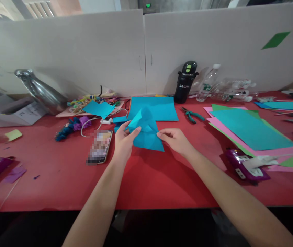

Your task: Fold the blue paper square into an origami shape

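Observation:
A partly folded sheet of blue paper is held up over the red table, between both hands. My left hand grips its left edge, thumb on top and fingers behind. At the right edge, my right hand pinches the paper between thumb and fingers. Creases and a raised flap show in the upper part of the sheet. Behind it, a larger blue sheet lies flat on the table. Smaller blue paper pieces are just beyond my left hand. A phone with a lit screen lies left of that hand.
Green-handled pliers and a black bottle stand or lie behind my right hand. Stacked coloured paper and a purple power strip are to the right. A steel jug leans at the left, near craft scraps on the red table.

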A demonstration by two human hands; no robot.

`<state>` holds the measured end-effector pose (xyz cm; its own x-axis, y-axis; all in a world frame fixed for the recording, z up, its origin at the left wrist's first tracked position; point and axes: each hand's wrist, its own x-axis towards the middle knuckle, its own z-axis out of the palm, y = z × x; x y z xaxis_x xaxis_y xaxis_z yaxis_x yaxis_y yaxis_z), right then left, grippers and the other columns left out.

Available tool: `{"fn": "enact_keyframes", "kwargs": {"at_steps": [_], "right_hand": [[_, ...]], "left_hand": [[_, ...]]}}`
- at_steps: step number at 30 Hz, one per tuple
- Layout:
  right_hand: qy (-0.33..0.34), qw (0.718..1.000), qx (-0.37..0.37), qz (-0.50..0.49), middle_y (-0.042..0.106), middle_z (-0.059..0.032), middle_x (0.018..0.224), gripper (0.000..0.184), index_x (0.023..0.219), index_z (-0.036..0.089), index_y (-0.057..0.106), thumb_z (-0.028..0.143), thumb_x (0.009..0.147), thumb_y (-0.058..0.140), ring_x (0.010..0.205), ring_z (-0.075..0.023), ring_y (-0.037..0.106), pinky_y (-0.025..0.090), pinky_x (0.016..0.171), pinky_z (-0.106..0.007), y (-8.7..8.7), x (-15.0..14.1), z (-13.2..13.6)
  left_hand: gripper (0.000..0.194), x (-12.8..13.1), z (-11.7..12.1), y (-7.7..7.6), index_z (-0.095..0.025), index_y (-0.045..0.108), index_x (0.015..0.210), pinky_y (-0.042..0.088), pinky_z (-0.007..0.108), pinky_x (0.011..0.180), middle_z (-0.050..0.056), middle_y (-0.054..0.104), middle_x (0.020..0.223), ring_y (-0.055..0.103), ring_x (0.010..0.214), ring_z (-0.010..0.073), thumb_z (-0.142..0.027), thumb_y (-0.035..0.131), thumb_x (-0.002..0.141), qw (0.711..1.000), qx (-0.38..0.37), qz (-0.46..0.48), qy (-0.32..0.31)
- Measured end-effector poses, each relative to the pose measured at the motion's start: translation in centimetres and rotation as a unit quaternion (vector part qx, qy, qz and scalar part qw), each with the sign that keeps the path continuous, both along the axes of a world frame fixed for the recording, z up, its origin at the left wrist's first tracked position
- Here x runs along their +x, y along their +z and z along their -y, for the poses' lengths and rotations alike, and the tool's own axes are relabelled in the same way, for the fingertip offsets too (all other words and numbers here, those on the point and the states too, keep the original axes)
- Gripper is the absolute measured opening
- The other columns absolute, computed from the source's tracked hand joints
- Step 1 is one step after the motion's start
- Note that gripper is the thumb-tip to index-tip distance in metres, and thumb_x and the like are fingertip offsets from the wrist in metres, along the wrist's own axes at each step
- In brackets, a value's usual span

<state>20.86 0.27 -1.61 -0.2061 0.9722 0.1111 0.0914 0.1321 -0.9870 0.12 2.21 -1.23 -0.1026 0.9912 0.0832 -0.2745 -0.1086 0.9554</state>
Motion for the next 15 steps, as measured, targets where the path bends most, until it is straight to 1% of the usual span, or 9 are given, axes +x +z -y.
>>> {"fn": "enact_keyframes", "kwargs": {"at_steps": [7,12,15], "right_hand": [[-0.02,1.0,0.013,0.017,0.072,-0.0042,0.085,0.032,0.084,0.019,0.074,0.051,0.084,0.067,0.079,-0.0194,0.062,0.047,0.075,-0.034,-0.27,0.15,-0.2],[-0.022,1.0,0.008,0.013,0.073,-0.0048,0.087,0.033,0.086,0.02,0.075,0.052,0.083,0.068,0.08,-0.0203,0.064,0.049,0.074,-0.034,-0.64,0.05,-0.28],[-0.017,1.0,0.012,0.014,0.073,-0.0051,0.087,0.033,0.086,0.02,0.075,0.051,0.084,0.067,0.08,-0.0203,0.064,0.049,0.074,-0.034,-0.52,-0.12,-0.14]], "left_hand": [[0.063,-0.07,0.04,0.0,-0.018,0.063,0.119,0.057,0.033,0.074,0.008,0.074,0.097,0.071,0.084,0.0214,-0.034,0.089,0.064,1.0,0.01,-0.005,-0.001],[0.068,0.03,0.38,0.45,-0.019,0.063,0.121,0.059,0.036,0.075,0.01,0.075,0.103,0.072,0.09,0.0262,-0.035,0.091,0.061,0.999,0.017,-0.04,0.0],[0.065,-0.02,0.44,0.46,-0.017,0.065,0.117,0.06,0.038,0.073,0.011,0.076,0.101,0.073,0.087,0.0272,-0.036,0.091,0.061,0.998,0.015,-0.053,0.005]]}}
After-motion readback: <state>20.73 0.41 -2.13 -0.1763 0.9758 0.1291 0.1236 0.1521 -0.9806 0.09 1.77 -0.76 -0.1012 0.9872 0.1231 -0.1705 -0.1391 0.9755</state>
